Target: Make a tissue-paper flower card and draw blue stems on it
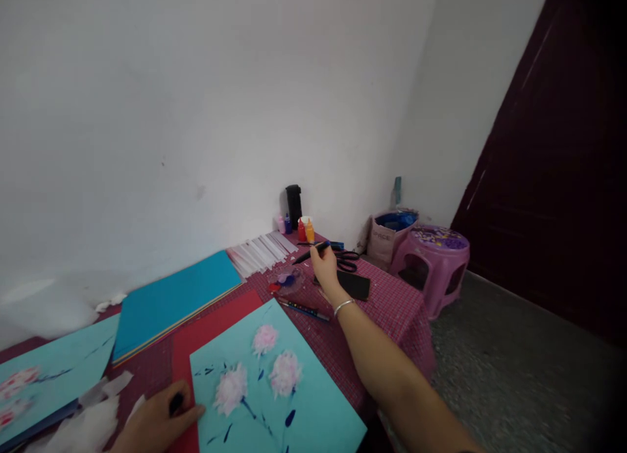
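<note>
My right hand (324,267), with a silver bangle at the wrist, is stretched over the table, its fingers closed round a dark marker pen (304,256) whose thin end points left. Below the pen is a clear palette (285,281) with blue and red paint. My left hand (159,419) pinches a small black piece like a pen cap (176,403), partly hidden by the fingers. Its fingertip is at the left edge of a light-blue sheet (323,410) painted with pale pink flowers and dark blue leaves. A red sheet (215,329) lies partly under it.
Brushes (304,309), a black phone (353,285), scissors (347,260) and paint bottles (309,231) are on the checked cloth (392,303). Further left lie blue sheets (181,296), white strips (262,252) and another painting (63,368). A pink stool (434,264) stands right.
</note>
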The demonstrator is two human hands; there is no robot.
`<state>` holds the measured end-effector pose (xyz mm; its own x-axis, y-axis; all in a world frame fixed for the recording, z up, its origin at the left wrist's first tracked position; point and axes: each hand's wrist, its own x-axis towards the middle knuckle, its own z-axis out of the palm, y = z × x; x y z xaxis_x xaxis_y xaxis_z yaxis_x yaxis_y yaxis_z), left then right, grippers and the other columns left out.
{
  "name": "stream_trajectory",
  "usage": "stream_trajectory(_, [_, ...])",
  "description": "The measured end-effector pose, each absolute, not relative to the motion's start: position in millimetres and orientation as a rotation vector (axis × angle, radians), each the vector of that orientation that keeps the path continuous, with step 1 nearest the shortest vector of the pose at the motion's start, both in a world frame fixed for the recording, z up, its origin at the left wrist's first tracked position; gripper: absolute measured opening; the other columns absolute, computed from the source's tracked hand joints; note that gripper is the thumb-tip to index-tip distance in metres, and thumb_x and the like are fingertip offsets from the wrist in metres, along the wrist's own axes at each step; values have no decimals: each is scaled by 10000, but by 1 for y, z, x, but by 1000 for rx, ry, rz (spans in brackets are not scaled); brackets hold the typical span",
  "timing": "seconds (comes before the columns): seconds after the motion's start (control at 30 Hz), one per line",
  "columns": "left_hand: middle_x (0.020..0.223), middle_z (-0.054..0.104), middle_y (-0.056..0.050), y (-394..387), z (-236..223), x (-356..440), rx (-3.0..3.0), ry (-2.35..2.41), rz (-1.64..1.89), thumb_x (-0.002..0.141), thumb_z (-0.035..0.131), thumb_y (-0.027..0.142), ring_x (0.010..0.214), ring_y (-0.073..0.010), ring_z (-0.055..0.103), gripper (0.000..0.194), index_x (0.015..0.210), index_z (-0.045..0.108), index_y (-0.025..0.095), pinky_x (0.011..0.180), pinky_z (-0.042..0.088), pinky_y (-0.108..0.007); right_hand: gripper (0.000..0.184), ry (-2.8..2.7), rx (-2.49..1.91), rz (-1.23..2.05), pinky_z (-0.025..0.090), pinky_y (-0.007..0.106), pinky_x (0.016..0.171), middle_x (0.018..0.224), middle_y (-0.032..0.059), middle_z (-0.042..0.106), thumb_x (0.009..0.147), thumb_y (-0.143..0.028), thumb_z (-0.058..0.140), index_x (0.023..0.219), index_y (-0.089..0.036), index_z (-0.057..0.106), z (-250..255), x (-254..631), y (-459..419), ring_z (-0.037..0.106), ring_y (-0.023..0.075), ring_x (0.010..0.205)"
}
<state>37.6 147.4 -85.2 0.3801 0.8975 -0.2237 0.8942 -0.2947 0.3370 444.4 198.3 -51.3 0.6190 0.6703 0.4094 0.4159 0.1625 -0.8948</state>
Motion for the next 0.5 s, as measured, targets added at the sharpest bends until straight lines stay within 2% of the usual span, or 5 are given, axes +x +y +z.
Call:
stream_trajectory(0.1, [612, 460, 18, 149, -86, 38, 2241, 1554, 4, 677, 445, 573, 643, -176, 453, 368, 626, 325, 228, 608, 297, -292, 209, -956, -1557, 122, 447, 270, 715, 893, 91, 688, 883, -353, 486, 943, -174, 573, -49, 456, 194, 639, 217, 847])
stream_trajectory(0.33, [614, 450, 21, 150, -90, 35, 2237, 1555, 8, 673, 466, 581, 645, -171, 437, 383, 633, 328, 226, 605, 300, -290, 132, -1147, -1681, 124, 419, 254, 661, 772, 61, 684, 838, -301, 590, 856, -171, 605, -57, 433, 196, 634, 197, 724])
stream_trajectory(0.5, [611, 421, 29, 149, -88, 36, 2223, 1551, 4, 674, 464, 568, 637, -163, 421, 369, 638, 332, 225, 606, 305, -285, 139, -1204, -1727, 144, 408, 258, 664, 784, 76, 677, 848, -287, 579, 896, -159, 605, -57, 428, 197, 628, 204, 740])
